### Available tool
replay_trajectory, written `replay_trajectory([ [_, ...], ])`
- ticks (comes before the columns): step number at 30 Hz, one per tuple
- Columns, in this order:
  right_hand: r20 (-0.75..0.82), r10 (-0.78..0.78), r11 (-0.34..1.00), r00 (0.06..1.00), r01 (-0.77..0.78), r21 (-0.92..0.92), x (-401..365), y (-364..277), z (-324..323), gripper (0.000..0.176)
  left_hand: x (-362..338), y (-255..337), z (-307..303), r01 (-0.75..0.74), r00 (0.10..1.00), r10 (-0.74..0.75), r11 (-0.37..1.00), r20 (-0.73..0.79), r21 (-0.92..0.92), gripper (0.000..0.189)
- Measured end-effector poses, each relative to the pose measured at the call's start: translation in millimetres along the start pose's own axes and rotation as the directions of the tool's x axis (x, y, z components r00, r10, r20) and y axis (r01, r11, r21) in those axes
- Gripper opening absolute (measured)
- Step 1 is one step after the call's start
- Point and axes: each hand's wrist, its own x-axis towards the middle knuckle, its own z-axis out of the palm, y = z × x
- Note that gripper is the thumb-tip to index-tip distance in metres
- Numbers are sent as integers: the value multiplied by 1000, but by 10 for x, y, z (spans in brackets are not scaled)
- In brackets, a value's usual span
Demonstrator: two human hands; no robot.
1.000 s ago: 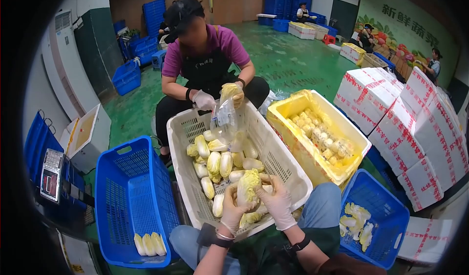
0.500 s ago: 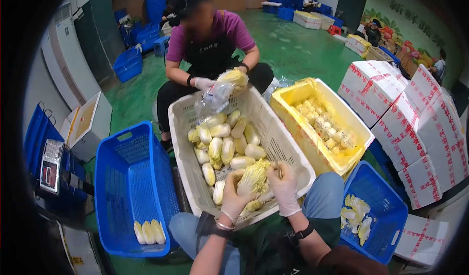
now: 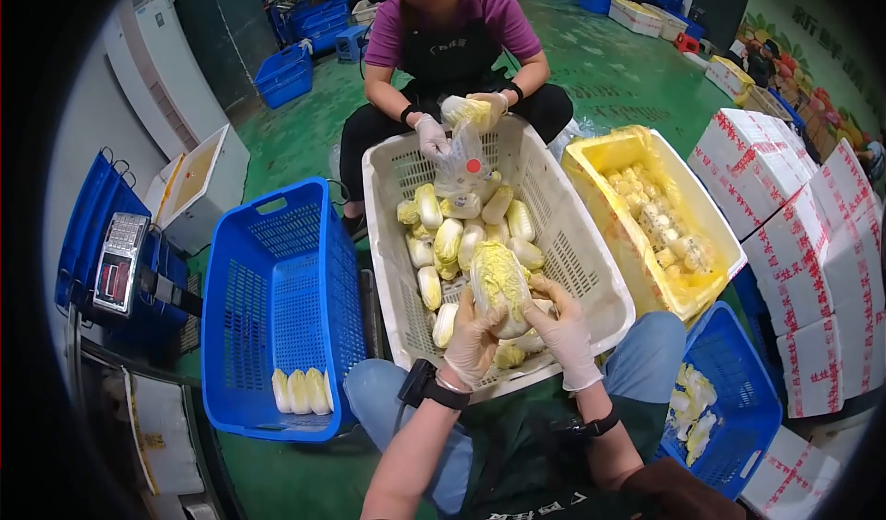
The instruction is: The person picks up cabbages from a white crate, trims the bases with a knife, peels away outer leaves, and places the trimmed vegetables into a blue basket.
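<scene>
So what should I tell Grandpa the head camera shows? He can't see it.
A gloved left hand and right hand hold a pale cabbage over a white crate holding more cabbages. Opposite, a person in purple holds another cabbage and a plastic bag. A blue crate stands to the left.

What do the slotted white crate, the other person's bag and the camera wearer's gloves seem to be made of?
White crate: probably rigid moulded plastic, fairly matte, given its regular slotted walls.
Bag: likely thin plastic film, clear and crinkled, with glints of light.
Gloves: thin, pale, close-fitting and slightly see-through; perhaps vinyl or latex, I can't tell which.
</scene>
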Motion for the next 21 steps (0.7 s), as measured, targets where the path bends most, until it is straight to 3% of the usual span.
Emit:
replay_trajectory([
  [3,33,22,998,999,-20,-68,19,9,-16,44,10,-6,-48,-68,998,67,983,12,168,77],
  [7,30,85,991,996,-82,-104,0,36,-37,40,39,-69,-68,-113,994,111,962,25,249,82],
  [9,55,-121,962,991,130,-240,13,148,-13,38,5,-42,-10,-93,995,96,963,1,253,80],
  [13,77,-56,936,995,79,-343,-43,15,-15,36,0,-43,-7,-138,990,139,950,16,281,75],
  [16,68,-183,924,981,195,-329,-31,80,36,35,-19,-22,38,-124,992,130,954,-2,273,74],
  [19,77,-145,965,986,158,-210,-53,6,40,29,-12,-37,14,-108,994,113,966,-6,235,73],
  [21,61,-170,955,984,180,-236,-39,7,52,28,-14,-41,18,-107,994,109,969,4,224,74],
])
